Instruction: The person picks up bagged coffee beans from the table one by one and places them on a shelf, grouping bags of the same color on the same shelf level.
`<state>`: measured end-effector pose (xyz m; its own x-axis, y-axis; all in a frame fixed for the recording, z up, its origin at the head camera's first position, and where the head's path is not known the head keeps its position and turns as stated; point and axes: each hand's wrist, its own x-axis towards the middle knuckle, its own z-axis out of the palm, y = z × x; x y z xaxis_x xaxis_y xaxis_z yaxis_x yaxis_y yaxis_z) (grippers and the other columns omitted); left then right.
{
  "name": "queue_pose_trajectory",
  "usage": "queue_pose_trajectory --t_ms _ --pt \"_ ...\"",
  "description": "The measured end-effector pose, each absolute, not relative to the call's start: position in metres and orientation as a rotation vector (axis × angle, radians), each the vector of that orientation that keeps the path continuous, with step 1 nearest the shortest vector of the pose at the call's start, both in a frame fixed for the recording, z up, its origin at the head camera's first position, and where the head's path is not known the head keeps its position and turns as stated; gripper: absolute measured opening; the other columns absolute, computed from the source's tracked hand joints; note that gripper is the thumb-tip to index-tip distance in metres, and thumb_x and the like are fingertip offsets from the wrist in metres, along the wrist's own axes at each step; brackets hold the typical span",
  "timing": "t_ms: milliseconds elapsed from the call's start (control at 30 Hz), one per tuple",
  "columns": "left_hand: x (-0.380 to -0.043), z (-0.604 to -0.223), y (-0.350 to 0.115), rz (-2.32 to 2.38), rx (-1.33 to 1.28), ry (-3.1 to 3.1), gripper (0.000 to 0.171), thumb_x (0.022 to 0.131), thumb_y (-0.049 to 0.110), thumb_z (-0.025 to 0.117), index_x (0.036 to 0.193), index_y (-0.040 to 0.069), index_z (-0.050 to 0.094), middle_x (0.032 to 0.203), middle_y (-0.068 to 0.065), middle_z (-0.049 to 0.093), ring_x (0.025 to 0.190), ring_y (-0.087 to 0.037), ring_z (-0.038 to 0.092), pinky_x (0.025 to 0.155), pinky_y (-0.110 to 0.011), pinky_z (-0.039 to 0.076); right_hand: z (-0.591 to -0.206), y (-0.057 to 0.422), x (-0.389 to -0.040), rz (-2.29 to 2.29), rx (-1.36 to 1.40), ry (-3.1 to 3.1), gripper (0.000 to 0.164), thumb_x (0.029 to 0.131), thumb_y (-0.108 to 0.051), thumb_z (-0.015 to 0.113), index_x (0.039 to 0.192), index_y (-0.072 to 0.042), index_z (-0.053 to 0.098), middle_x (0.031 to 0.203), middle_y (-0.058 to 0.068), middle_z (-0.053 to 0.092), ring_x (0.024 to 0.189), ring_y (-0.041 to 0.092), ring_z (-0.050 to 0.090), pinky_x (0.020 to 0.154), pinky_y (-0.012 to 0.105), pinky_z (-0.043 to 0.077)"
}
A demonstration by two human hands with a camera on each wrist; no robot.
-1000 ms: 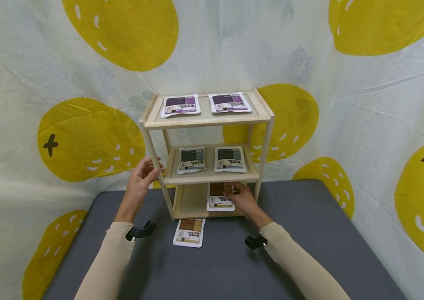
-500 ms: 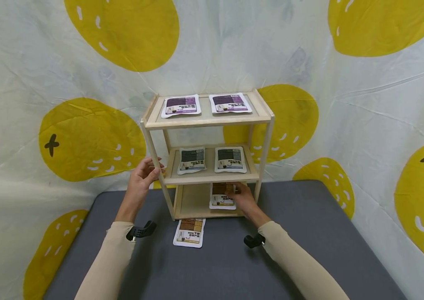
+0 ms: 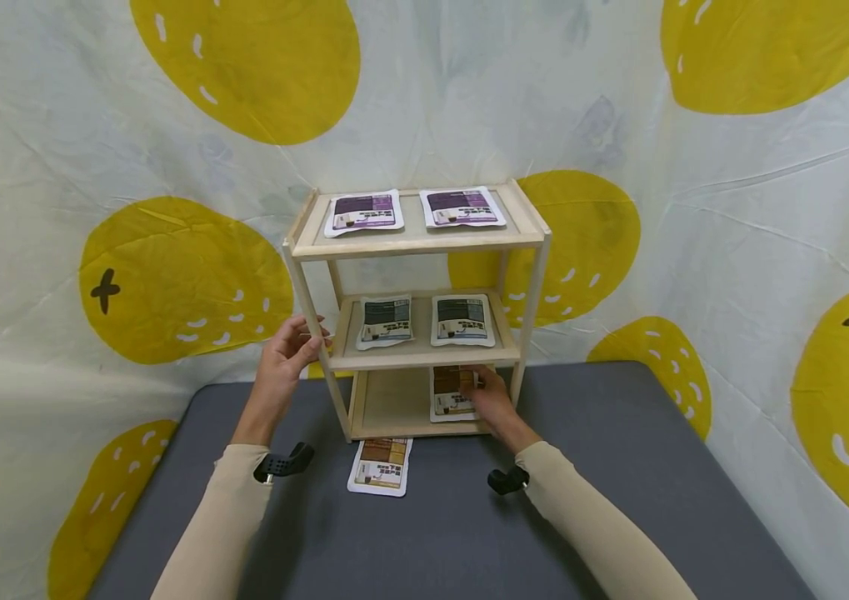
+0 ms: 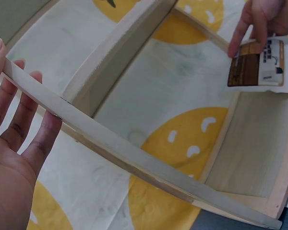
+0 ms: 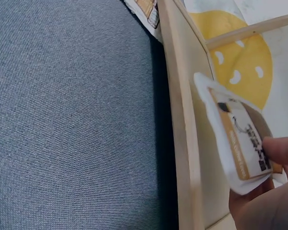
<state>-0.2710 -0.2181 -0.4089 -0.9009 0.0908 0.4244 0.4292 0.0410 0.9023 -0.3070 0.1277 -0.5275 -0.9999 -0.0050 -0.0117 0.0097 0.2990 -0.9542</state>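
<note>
A three-tier wooden shelf rack (image 3: 417,247) stands on the grey table. My left hand (image 3: 274,379) grips its left front post (image 4: 120,148), thumb on one side and fingers on the other. With thumb and fingers my right hand (image 3: 495,407) pinches a flat brown-and-white pouch (image 5: 240,139) just over the right part of the bottom shelf (image 3: 392,400). The right wrist view shows that pouch slightly tilted. A second brown pouch (image 3: 381,468) lies on the table at the rack's front, its far end hidden under the bottom shelf's edge.
Two purple pouches (image 3: 364,212) lie side by side on the top shelf. Two dark green pouches (image 3: 461,319) lie on the middle shelf, above my right hand. A white cloth (image 3: 731,208) with yellow fruit prints hangs behind the table (image 3: 424,542).
My right hand has shifted the brown pouch a little to the right over the bottom shelf. The left hand keeps its place on the post.
</note>
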Motion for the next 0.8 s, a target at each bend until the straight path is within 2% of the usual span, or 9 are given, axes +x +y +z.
queue_pose_trajectory --t_ms 167,267,367,500,567,700,800 --pt "-0.2704 -0.4079 -0.2179 -1.955 -0.55 -2.053 0.039 0.103 0.014 0.06 0.138 -0.001 0.052 0.115 -0.017 0.062 0.104 -0.026 0.066 0.088 -0.027 0.057 -0.5313 0.1273 -0.3085 -1.81 0.011 2.553 0.054 0.095 0.003 0.058 0.148 -0.006 0.05 0.158 0.024 0.036 0.146 0.041 0.033 0.113 0.058 0.035" --pt "-0.2706 -0.4079 -0.2179 -1.958 -0.552 -2.053 0.036 0.103 0.014 0.06 0.137 0.002 0.054 0.115 -0.017 0.062 0.104 -0.025 0.066 0.088 -0.027 0.057 -0.5329 0.1266 -0.31 -1.813 0.016 2.58 0.054 0.093 0.007 0.055 0.146 -0.003 0.051 0.157 0.025 0.036 0.137 0.04 0.039 0.101 0.051 0.042" --pt "-0.2706 -0.4079 -0.2179 -1.954 -0.552 -2.055 0.036 0.103 0.015 0.06 0.137 0.003 0.055 0.116 -0.021 0.061 0.104 -0.025 0.066 0.088 -0.027 0.057 -0.5327 0.1254 -0.3102 -1.793 0.022 2.625 0.054 0.091 0.009 0.053 0.144 0.0 0.052 0.156 0.027 0.038 0.126 0.039 0.043 0.088 0.042 0.042" --pt "-0.2705 -0.4083 -0.2178 -1.952 -0.552 -2.056 0.037 0.103 0.015 0.06 0.137 0.002 0.054 0.119 -0.029 0.058 0.104 -0.026 0.066 0.087 -0.027 0.057 -0.5326 0.1242 -0.31 -1.734 0.047 2.667 0.054 0.09 0.01 0.052 0.143 0.002 0.053 0.154 0.026 0.042 0.125 0.038 0.045 0.078 0.035 0.04" --pt "-0.2702 -0.4086 -0.2178 -1.95 -0.556 -2.056 0.036 0.103 0.013 0.059 0.137 0.002 0.054 0.119 -0.032 0.056 0.104 -0.027 0.066 0.087 -0.027 0.057 -0.5336 0.1241 -0.3104 -1.716 0.053 2.672 0.054 0.09 0.011 0.052 0.143 0.002 0.053 0.153 0.026 0.043 0.125 0.04 0.046 0.072 0.035 0.038" --pt "-0.27 -0.409 -0.2177 -1.945 -0.547 -2.055 0.033 0.103 0.013 0.059 0.136 0.006 0.056 0.12 -0.031 0.057 0.105 -0.03 0.065 0.088 -0.027 0.057 -0.5335 0.1236 -0.3098 -1.671 0.073 2.704 0.052 0.092 0.01 0.05 0.143 0.001 0.054 0.153 0.029 0.04 0.136 0.045 0.038 0.078 0.04 0.04" --pt "-0.2698 -0.4084 -0.2177 -1.944 -0.544 -2.058 0.033 0.103 0.014 0.06 0.135 0.008 0.057 0.12 -0.03 0.057 0.107 -0.033 0.064 0.088 -0.028 0.057 -0.5309 0.1222 -0.3081 -1.644 0.101 2.75 0.049 0.092 0.009 0.052 0.14 0.001 0.056 0.151 0.033 0.036 0.143 0.048 0.029 0.094 0.046 0.042"
